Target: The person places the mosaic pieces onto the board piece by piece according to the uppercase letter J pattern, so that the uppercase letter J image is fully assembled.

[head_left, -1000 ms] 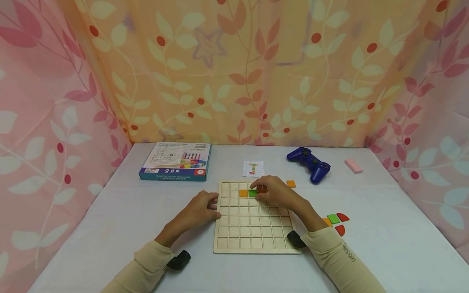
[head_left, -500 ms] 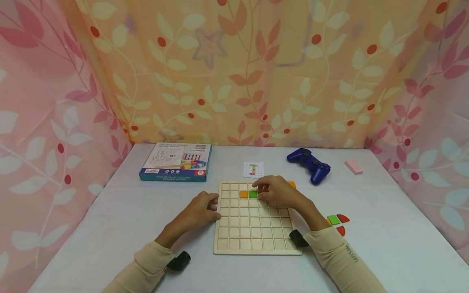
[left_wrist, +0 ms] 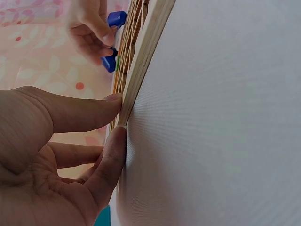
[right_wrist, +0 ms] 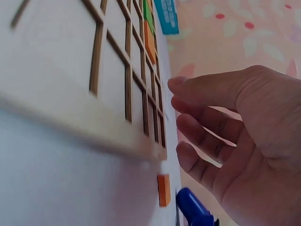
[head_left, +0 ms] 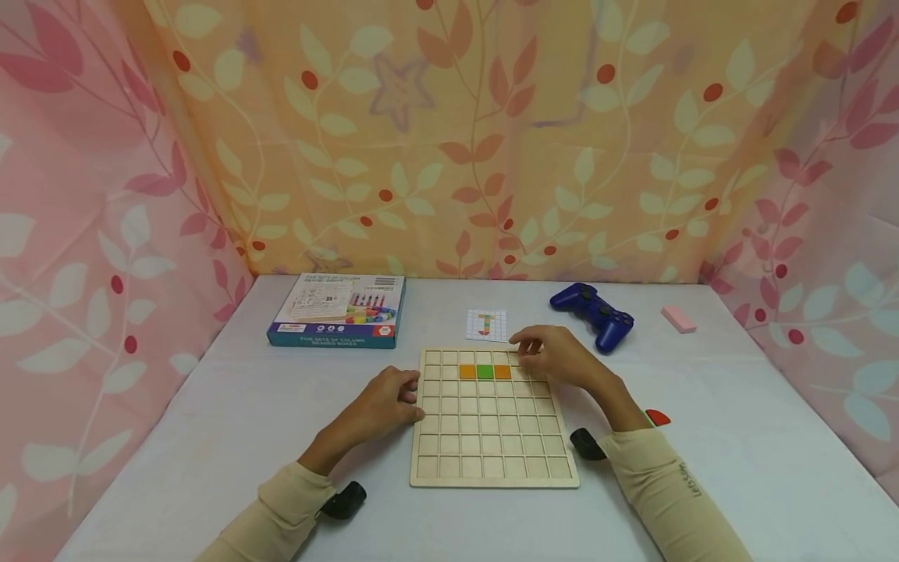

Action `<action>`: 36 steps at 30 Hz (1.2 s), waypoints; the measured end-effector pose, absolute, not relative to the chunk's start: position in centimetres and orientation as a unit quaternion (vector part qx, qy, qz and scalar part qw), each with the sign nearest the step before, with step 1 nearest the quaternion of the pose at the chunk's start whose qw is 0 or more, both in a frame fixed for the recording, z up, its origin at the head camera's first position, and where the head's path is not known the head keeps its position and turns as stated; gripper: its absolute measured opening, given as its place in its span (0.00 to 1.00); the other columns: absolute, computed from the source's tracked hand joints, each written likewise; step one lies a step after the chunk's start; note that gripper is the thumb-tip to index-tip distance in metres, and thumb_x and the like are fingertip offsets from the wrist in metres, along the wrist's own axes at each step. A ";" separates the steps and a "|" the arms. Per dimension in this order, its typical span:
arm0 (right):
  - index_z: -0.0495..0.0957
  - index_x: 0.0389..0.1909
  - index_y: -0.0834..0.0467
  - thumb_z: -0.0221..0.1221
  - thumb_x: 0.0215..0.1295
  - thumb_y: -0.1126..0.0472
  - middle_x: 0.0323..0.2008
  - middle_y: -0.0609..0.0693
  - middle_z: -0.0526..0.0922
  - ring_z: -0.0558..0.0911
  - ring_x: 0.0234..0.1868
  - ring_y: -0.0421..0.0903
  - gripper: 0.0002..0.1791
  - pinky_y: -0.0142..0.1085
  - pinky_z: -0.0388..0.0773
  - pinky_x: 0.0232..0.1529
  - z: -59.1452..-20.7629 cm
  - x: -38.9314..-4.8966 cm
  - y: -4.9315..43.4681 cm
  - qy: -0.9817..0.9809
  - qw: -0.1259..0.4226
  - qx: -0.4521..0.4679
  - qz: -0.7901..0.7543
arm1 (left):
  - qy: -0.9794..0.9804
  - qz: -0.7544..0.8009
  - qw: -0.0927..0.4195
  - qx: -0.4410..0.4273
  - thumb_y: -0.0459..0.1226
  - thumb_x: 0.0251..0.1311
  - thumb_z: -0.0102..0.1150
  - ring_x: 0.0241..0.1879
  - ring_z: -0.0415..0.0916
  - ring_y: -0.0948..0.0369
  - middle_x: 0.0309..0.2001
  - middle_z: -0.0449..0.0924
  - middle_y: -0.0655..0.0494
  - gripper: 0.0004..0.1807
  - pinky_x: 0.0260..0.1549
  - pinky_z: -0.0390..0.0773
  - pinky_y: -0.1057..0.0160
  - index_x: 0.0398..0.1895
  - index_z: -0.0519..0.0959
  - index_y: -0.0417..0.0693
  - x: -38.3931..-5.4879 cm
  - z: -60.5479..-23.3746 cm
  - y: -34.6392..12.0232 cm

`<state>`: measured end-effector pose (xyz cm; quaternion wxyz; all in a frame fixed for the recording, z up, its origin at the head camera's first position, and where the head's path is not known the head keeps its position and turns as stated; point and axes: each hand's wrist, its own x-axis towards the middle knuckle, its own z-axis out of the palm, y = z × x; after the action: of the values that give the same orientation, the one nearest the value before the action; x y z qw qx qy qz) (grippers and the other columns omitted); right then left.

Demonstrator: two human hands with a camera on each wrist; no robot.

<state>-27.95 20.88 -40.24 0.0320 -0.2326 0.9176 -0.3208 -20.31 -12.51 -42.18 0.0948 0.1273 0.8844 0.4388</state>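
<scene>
Patterned curtain [head_left: 477,140], orange-toned and printed with leaves, stood behind a white-covered table [head_left: 758,437]. Flat on the table lay the pale wooden board [head_left: 494,483], divided into square cells. To its far left was a boxed set [head_left: 337,312]. The left hand [head_left: 382,402] held the board's left edge, thumb and bent fingers set against the rim. The right hand [head_left: 558,355] was over the far right corner, its fingers loosely curved and parted, with nothing seen between them. Beyond it lay a blue game controller [head_left: 593,318]; a small gridded card [head_left: 486,325] sat just past the board, and a pink block [head_left: 678,319] farther right.

Smallest were the tiles: orange tile [head_left: 467,372], green tile [head_left: 485,372] and second orange tile [head_left: 502,372], side by side in the second row from the far rim. A loose orange tile [right_wrist: 164,190] lay beside the board, and a red piece [head_left: 658,417] showed past the right sleeve.

Board and tiles looked light and stiff; the board might slide on cloth, so its rim seemed the best hold, while thin tiles probably suited a pinch at opposite edges.
</scene>
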 end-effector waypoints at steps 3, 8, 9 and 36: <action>0.86 0.56 0.64 0.69 0.63 0.69 0.39 0.52 0.87 0.82 0.43 0.49 0.19 0.39 0.78 0.44 -40.3 -28.2 21.8 0.924 0.025 -0.218 -0.314 | 0.884 0.440 0.095 0.127 0.27 0.55 0.74 0.46 0.76 0.56 0.47 0.76 0.46 0.36 0.49 0.82 0.55 0.69 0.73 0.25 -20.3 -42.2 -12.5; 0.85 0.56 0.66 0.69 0.60 0.69 0.44 0.56 0.88 0.83 0.45 0.52 0.21 0.43 0.79 0.47 -40.4 -28.7 23.5 0.933 0.020 -0.202 -0.296 | 0.883 0.442 0.097 0.127 0.27 0.56 0.74 0.46 0.76 0.56 0.47 0.75 0.46 0.36 0.50 0.82 0.55 0.69 0.73 0.25 -20.3 -42.3 -12.5; 0.85 0.56 0.66 0.69 0.60 0.70 0.45 0.57 0.88 0.83 0.46 0.52 0.21 0.45 0.80 0.47 -40.4 -28.8 23.8 0.935 0.019 -0.201 -0.291 | 0.883 0.442 0.098 0.126 0.27 0.56 0.74 0.46 0.76 0.56 0.47 0.75 0.46 0.36 0.50 0.81 0.54 0.69 0.73 0.25 -20.3 -42.3 -12.5; 0.86 0.55 0.66 0.70 0.65 0.66 0.43 0.54 0.86 0.79 0.44 0.50 0.18 0.44 0.79 0.48 -40.5 -28.2 27.1 0.952 0.043 -0.172 -0.248 | 0.886 0.436 0.101 0.122 0.29 0.56 0.75 0.48 0.77 0.56 0.49 0.76 0.46 0.37 0.51 0.82 0.54 0.70 0.73 0.27 -20.3 -42.2 -12.5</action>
<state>-28.24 27.14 -40.47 0.0431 -0.1720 0.9525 -0.2477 -20.33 -12.54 -42.21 0.1013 0.1221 0.8861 0.4355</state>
